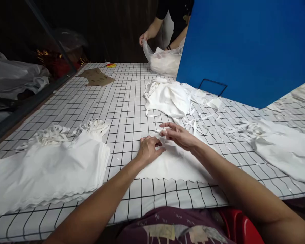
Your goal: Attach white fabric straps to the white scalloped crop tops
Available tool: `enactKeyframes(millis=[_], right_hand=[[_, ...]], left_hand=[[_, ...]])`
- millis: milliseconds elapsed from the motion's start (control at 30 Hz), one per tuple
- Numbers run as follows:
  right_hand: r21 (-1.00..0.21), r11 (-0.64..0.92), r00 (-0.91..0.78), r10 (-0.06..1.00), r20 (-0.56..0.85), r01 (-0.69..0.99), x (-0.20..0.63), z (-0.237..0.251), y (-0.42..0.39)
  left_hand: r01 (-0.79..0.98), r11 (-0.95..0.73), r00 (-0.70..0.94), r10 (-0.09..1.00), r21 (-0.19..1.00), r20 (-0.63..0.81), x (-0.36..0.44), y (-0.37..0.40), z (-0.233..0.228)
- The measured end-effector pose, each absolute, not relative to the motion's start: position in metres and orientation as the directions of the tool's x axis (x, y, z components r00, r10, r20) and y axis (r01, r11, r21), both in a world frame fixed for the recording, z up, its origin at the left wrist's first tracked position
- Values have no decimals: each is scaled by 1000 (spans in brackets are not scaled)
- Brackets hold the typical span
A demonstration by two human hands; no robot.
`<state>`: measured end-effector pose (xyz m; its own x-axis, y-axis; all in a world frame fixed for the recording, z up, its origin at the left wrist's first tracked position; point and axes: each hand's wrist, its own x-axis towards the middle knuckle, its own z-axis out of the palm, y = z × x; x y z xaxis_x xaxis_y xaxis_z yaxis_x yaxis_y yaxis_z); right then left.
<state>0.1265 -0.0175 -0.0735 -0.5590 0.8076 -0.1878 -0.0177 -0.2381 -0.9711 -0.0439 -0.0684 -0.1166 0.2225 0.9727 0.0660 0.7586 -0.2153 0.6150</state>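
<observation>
Both my left hand (148, 149) and right hand (179, 135) pinch the flat white scalloped fabric piece (175, 164) on the gridded worktop (122, 105); a careless tug could tangle its thin straps.

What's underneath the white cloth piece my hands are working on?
The white cloth piece lies flat on the grid-patterned table, whose squares show all around it. The left hand and right hand rest on top. Anything beneath the cloth is hidden.

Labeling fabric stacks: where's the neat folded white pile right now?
In the head view, the folded white stack lies on the gridded table at lower left, beyond the left hand, apart from the white piece under both hands.
</observation>
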Motion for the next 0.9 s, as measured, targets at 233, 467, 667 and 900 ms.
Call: enactKeyframes(millis=[233,467,667,900], right_hand=[[-962,77,-645,756,-115,261,102,-24,60],[-692,527,-697,716,48,493,78,-60,105],[-437,426,-387,904,181,792,102,-82,110],[-510,79,-4,989,147,857,180,-67,131]], left_hand=[[849,-485,363,823,208,436,-41,-107,-115],[718,-674,653,739,175,165,-49,-119,-130],[762,-616,605,787,198,123,-52,-118,-129],[794,-505,529,848,338,22,-57,-90,-94]])
